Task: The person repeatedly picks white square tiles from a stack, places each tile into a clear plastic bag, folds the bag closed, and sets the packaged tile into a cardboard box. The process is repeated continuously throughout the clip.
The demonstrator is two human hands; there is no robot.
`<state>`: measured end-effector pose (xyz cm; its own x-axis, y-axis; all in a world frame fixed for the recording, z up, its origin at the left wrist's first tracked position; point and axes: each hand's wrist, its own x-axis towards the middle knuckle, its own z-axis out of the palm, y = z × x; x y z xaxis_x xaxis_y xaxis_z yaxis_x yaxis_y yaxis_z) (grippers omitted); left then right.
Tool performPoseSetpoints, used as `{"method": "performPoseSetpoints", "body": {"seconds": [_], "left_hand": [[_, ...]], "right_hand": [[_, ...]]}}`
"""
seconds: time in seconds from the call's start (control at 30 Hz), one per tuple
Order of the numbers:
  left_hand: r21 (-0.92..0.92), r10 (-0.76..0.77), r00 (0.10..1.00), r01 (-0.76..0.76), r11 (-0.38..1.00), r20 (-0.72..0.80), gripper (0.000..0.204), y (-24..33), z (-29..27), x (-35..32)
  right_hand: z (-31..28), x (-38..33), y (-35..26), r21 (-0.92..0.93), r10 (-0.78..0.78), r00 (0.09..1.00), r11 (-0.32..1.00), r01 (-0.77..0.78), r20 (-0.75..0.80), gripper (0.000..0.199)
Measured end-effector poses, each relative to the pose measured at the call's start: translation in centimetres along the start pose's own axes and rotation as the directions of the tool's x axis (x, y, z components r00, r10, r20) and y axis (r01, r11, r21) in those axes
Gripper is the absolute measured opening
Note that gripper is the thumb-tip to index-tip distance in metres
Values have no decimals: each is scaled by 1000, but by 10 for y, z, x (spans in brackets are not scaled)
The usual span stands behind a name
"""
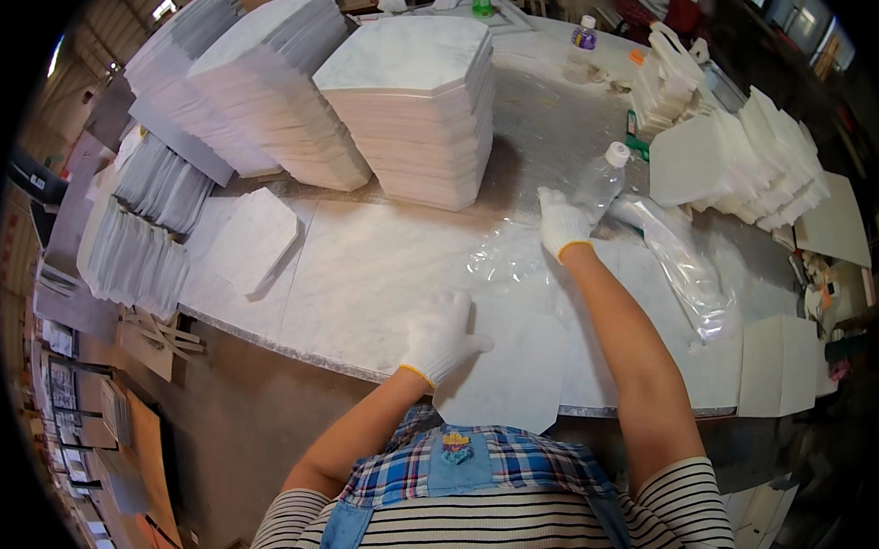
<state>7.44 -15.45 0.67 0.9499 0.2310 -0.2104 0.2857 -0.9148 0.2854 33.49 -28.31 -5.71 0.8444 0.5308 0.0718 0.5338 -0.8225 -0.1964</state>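
Note:
My left hand, in a white knit glove, lies flat with its fingers spread on the worktop, its thumb over the edge of a white cut-corner panel. That panel juts past the table's front edge towards my body. Farther off to the right, my gloved right hand closes against the lower part of a clear plastic bottle with a white cap; its far fingers are partly hidden. Between my hands and beyond the panel, a shiny clear patch, film or liquid, lies on the white surface.
Tall stacks of white panels stand along the far left. A loose cut-corner panel lies left of my hands. Crumpled clear plastic lies right of the bottle, with uneven panel stacks behind. Across the table are another person's gloved hands.

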Motion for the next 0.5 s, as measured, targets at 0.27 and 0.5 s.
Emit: {"method": "performPoseSetpoints", "body": {"seconds": [0.27,0.5], "left_hand": [[-44,-97,994,100,994,59,76,-2,5,-1],[-63,-79,997,80,995,19,87,0,6,-2]], "right_hand": [[0,15,-18,-170,65,985,985,-38,157,26],[-2,-9,1,163,-43,997,985,52,-59,13]]}}
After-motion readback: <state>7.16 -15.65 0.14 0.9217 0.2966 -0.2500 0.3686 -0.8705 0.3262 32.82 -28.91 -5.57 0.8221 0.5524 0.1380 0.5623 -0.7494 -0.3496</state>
